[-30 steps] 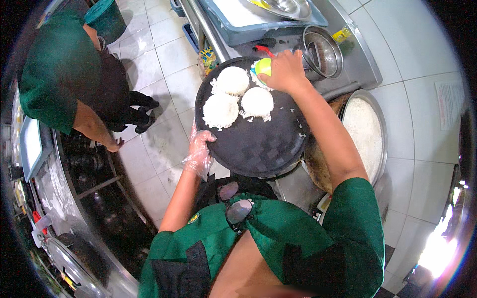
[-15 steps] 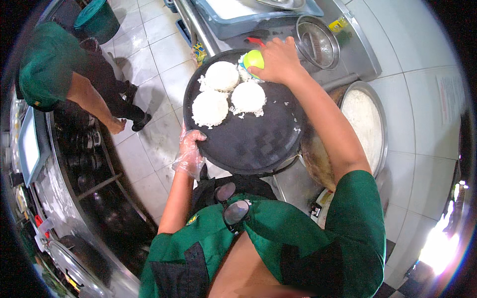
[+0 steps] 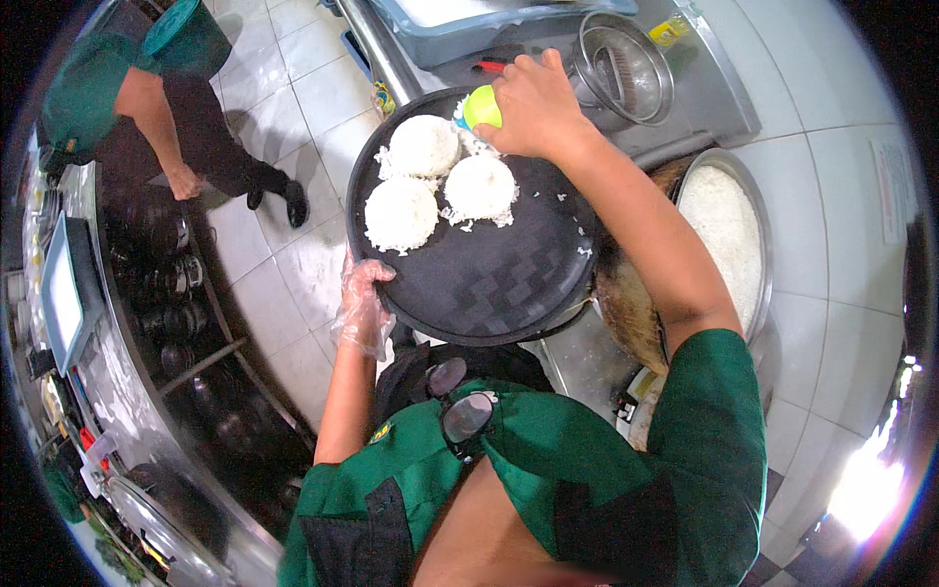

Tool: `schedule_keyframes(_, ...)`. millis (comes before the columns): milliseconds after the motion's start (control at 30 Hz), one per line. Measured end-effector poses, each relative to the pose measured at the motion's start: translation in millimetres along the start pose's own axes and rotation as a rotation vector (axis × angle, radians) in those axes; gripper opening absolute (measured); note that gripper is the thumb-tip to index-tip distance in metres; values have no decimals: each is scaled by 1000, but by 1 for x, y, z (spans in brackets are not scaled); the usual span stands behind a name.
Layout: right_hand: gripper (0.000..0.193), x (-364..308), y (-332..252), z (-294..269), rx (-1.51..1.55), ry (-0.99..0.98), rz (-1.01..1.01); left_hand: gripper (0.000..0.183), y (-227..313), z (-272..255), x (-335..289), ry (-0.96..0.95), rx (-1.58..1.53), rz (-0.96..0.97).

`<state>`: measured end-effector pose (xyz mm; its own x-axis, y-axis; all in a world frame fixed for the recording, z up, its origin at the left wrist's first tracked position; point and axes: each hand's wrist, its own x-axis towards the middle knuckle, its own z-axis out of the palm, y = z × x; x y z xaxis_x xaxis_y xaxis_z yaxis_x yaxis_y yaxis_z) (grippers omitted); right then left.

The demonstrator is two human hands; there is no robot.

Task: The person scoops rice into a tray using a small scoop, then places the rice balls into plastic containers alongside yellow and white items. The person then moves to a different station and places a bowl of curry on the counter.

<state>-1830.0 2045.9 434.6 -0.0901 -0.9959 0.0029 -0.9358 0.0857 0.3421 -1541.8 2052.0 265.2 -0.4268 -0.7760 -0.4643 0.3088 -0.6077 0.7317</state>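
Observation:
A round black tray (image 3: 489, 284) is held out in front of me. My left hand (image 3: 364, 303), in a clear plastic glove, grips its near left rim. Three mounds of white rice, one at the back (image 3: 424, 146), one at the left (image 3: 401, 213) and one at the right (image 3: 480, 187), sit on its far left part with loose grains around them. My right hand (image 3: 540, 106), bare, is closed around a yellow-green cup (image 3: 481, 108) at the tray's far edge. Rice lies below the cup, whose mouth is hidden.
At my right stands a large metal pot (image 3: 724, 245) of white rice. A metal bowl (image 3: 626, 68) sits on the steel counter, beside a blue tub (image 3: 489, 29). A co-worker in green (image 3: 88, 93) stands at the far left by a steel shelf unit (image 3: 147, 411).
The tray and rice mounds sit slightly further left in view. My right hand has shifted left with the cup, now tilted differently. The co-worker's arm and feet have moved.

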Motion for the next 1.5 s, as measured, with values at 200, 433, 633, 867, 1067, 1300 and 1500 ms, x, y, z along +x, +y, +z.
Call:
schedule_keyframes(200,51,4,1,-10,-49,30,-8,44,10,8,-4,74,56,-82)
schedule_keyframes(433,67,-17,49,-33,244,82,210,26,-8,-15,2,34,13,18)
schedule_keyframes(633,82,-193,205,14,845,303,858,30,-22,-43,19,64,115,0)
schedule_keyframes(867,91,-357,294,111,11,-306,1421,12,-2,-26,12,142,174,-25)
schedule_keyframes(1067,91,-319,269,156,107,-418,1252,28,6,-20,4,155,185,-38)
schedule_keyframes(1300,82,-279,214,141,283,-442,1138,21,6,-12,7,226,211,-81)
schedule_keyframes(1500,72,-264,185,129,352,-361,1126,11,11,-2,4,153,197,-75)
